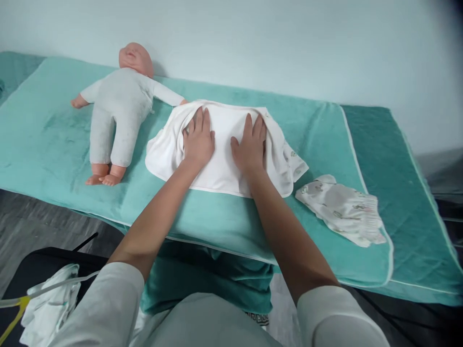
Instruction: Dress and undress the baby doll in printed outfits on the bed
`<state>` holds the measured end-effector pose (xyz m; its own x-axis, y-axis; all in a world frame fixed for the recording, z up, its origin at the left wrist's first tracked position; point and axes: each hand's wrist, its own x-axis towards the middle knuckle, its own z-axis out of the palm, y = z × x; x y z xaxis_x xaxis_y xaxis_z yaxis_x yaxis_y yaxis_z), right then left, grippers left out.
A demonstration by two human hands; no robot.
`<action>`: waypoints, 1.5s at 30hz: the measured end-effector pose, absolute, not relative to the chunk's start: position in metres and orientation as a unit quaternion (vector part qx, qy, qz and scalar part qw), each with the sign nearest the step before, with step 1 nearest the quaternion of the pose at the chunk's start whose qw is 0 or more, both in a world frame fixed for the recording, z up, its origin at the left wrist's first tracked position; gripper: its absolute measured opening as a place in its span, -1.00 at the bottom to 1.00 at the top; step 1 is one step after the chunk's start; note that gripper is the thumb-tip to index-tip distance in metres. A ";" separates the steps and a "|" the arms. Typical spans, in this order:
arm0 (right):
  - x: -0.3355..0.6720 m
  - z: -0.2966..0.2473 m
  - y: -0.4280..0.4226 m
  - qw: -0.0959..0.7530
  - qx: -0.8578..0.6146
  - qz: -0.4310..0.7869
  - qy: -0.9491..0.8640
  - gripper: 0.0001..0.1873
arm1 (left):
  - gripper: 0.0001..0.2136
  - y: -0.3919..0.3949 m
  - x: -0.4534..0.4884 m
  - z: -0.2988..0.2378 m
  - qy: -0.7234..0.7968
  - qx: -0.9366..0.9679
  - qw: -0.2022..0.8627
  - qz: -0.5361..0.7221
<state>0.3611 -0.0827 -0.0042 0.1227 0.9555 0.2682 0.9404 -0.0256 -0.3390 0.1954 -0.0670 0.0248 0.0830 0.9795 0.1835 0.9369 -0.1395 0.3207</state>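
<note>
A person's left hand [198, 142] and right hand [250, 147] lie flat, fingers spread, on a white garment [224, 168] opened across a teal cover [217, 219]. To the left, a doll [121, 106] in a pale bodysuit lies face up, one arm stretched toward the garment. A printed cloth [338, 209] rests at right; at near left, a crumpled white cloth [50, 308] sits on a black seat [41, 260].

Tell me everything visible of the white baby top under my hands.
The white baby top lies spread on the teal mat. Its soft-looking fabric is mostly plain, with printed figures showing at its right corner. Its sides are rumpled and folded, its lower edge bordered. The left hand and right hand rest on it, by the folds. The doll's hand is at its upper left edge; contact is unclear.
</note>
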 end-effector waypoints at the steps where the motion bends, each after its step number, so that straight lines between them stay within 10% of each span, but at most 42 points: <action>1: 0.365 -0.005 -0.079 0.218 -0.712 0.003 -0.667 -0.17 | -0.32 -0.064 0.196 0.025 0.652 0.734 0.055 0.181; 26: 0.372 -0.011 -0.107 0.150 -0.584 0.088 -0.793 -0.42 | -0.39 -0.116 0.182 -0.001 0.573 0.808 0.071 0.117; 33: 0.356 -0.011 -0.105 0.370 -0.527 0.250 -0.723 -0.53 | -0.52 -0.154 0.128 0.023 0.540 0.787 0.215 0.208; 39: 0.260 0.014 -0.005 0.479 -0.451 0.295 -0.693 -0.53 | -0.54 -0.131 0.005 0.082 0.590 0.661 0.193 0.421; 45: 0.151 0.035 0.130 0.358 -0.573 0.246 -0.695 -0.49 | -0.36 -0.091 -0.101 0.072 0.680 0.627 0.217 0.313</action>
<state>0.1514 0.1299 0.0353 -0.0863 0.9725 0.2161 0.6207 0.2222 -0.7519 -0.1011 -0.0915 0.0720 -0.1200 0.9879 0.0979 0.7168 0.0180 0.6971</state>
